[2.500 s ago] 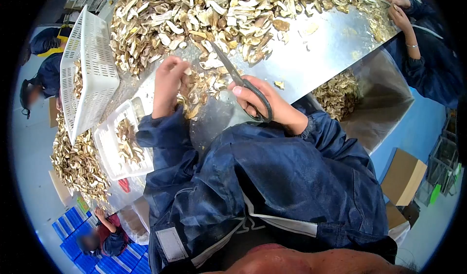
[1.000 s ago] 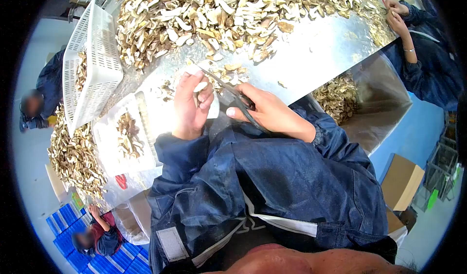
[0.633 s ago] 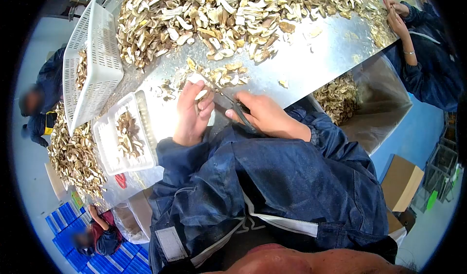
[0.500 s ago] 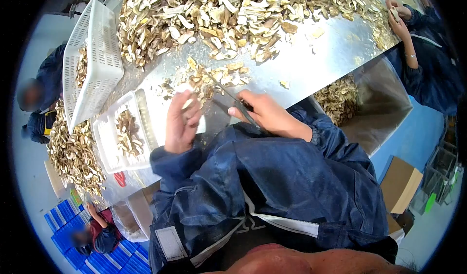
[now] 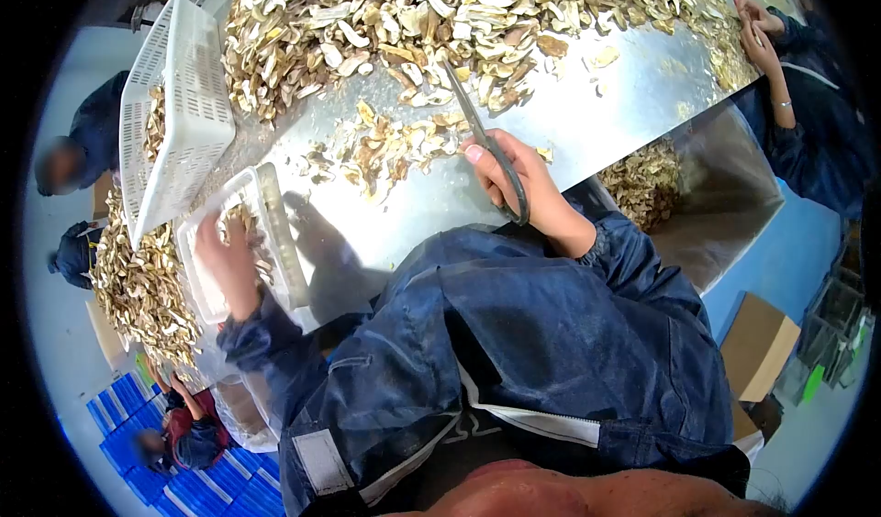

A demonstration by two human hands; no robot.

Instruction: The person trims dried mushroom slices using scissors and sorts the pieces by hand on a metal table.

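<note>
So your left hand is over at the white tray, fingers partly spread and dipping towards the slices inside it. It's blurry, so I can't tell if they've got hold of a piece or are touching what's in there. Your right hand is wrapped round the scissors, blades looking closed or nearly so, tips angled up at the big heap along the worktop's far side.

I'd call this the tray part of the work, with the cutting hand parked out of the way. From that pose, any move of the left hand calls for lifting over the tray rim without dragging it, and going easy on the slices.

Watch your edges: the tray sits near the worktop's near edge, with the perforated basket tilted just beyond it, so it's tight on that side. Towards your middle you get more elbow room, shiny metal between the tray and the small loose pile. Right side, the worktop edge runs by your wrist, with a lined container of slices just past it.
</note>
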